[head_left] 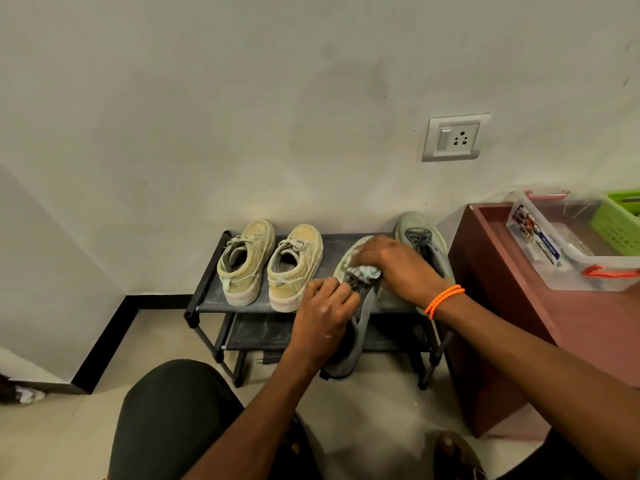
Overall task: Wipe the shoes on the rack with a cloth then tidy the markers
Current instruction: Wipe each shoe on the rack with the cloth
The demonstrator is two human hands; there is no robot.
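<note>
Four shoes sit at the black rack (207,299) against the wall; two tan sneakers (270,265) stand side by side on its top shelf, heels toward you; a second grey shoe (420,233) rests at the shelf's right end. Your left hand (323,318) has its grip curled round the grey shoe (356,341), holding it tilted with the heel hanging off the rack's front edge; your right hand (394,265), orange bracelet (445,299) at the wrist, has its grip bunched on the pale cloth (365,271), pressing it onto that shoe's laced top. To your right, a reddish table (588,327) carries a clear box (568,237) and a green basket (620,220); whether markers lie inside, you cannot tell.
</note>
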